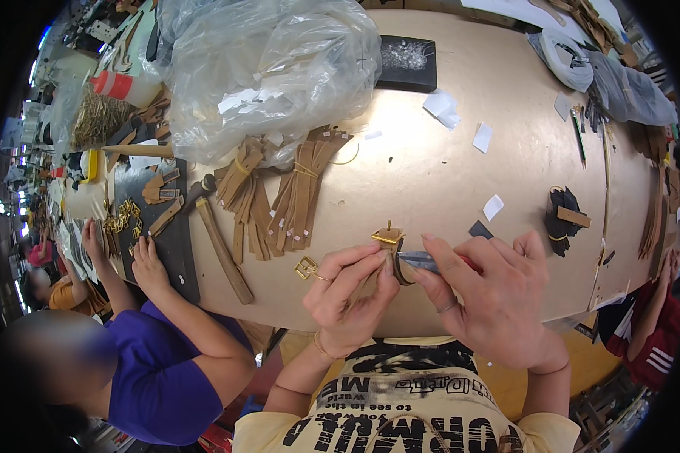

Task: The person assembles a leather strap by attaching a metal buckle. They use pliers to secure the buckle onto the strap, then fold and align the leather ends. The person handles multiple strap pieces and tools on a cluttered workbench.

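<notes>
My left hand [349, 296] pinches a tan leather strap with a gold buckle [387, 238] at its top end, held just above the near edge of the table [446, 174]. My right hand [491, 294] grips a small tool with a metal tip and a red handle [429, 262], its tip pressed against the strap beside the buckle. The strap's lower part is hidden behind my left fingers. A loose gold buckle [306, 267] lies on the table just left of my left hand.
Bundles of tan straps [279, 192] and a wooden-handled hammer [221, 245] lie to the left. A big clear plastic bag [264, 68] and a black block [406, 64] sit at the back. A person in purple [166, 355] works at a dark mat [155, 226] on my left.
</notes>
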`<control>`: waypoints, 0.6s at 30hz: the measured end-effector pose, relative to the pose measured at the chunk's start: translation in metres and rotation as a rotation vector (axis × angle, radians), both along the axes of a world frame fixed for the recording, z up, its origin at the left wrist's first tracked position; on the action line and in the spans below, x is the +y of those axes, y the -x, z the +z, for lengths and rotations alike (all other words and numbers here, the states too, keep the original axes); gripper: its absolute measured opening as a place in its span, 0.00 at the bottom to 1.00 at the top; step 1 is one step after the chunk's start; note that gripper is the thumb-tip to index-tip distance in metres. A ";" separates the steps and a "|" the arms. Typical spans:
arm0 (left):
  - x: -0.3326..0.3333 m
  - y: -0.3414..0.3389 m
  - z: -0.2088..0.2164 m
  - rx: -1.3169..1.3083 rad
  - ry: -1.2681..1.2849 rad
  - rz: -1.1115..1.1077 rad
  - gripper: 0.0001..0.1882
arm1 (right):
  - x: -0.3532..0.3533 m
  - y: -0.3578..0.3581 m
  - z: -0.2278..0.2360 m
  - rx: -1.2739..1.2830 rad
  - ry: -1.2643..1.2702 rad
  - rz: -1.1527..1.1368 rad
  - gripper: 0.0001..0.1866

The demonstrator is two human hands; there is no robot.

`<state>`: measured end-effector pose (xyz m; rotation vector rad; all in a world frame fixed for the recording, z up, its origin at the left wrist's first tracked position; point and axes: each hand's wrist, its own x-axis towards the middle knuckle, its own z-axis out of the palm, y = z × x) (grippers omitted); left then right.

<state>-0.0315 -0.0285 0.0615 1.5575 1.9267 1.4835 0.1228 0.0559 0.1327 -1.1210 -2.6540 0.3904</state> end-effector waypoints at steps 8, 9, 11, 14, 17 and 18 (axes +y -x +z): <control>-0.001 -0.001 -0.001 0.025 -0.011 -0.012 0.14 | -0.002 0.001 -0.002 -0.029 -0.021 0.006 0.16; -0.001 -0.001 -0.001 0.028 -0.012 -0.006 0.14 | -0.002 0.002 -0.003 -0.030 -0.028 0.007 0.15; -0.002 -0.002 -0.002 0.054 -0.020 -0.007 0.14 | -0.003 0.002 -0.004 -0.030 -0.038 0.002 0.15; -0.004 -0.003 -0.001 0.137 -0.024 0.007 0.15 | -0.006 0.003 -0.005 -0.025 -0.028 -0.016 0.15; -0.004 -0.003 -0.001 0.213 -0.039 -0.003 0.15 | -0.007 0.004 -0.005 -0.032 -0.021 -0.025 0.16; -0.004 -0.002 -0.001 0.236 -0.045 -0.006 0.16 | -0.007 0.004 -0.004 -0.042 -0.041 -0.023 0.16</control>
